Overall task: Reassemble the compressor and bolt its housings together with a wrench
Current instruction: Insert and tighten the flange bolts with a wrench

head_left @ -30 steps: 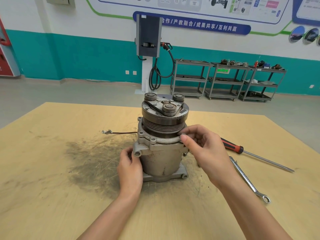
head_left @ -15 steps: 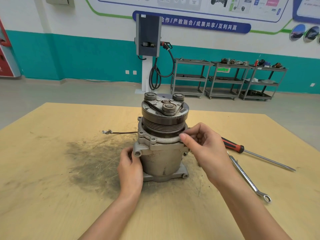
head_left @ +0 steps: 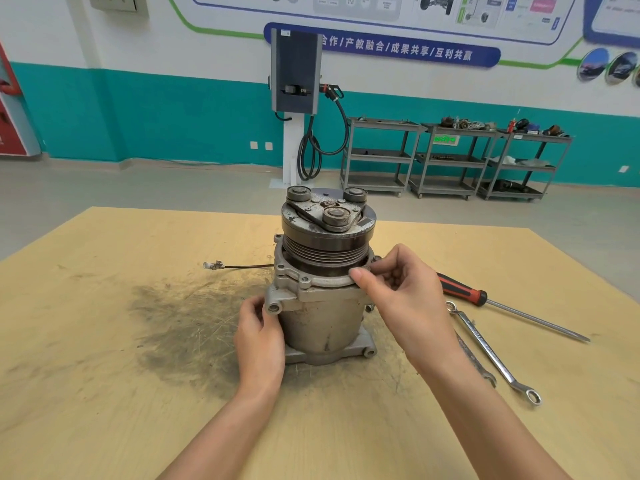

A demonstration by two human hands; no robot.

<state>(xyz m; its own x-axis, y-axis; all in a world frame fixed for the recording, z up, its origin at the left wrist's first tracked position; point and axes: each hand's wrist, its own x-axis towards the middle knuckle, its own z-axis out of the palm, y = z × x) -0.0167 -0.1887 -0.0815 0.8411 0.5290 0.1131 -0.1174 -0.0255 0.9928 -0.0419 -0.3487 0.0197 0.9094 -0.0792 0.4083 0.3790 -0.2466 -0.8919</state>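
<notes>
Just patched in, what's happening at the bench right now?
A person is working on a compressor standing upright on a wooden table, pulley end up. The left hand steadies the housing near a mounting lug, while the right hand pinches a small bolt at the flange rim, apparently starting it by hand. Two wrenches and a red-handled screwdriver lie untouched to the right.

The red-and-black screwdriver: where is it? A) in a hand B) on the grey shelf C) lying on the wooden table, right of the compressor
C: the red-and-black screwdriver lies on the yellow wooden table, right of the grey metal compressor, and neither hand touches it.
</notes>
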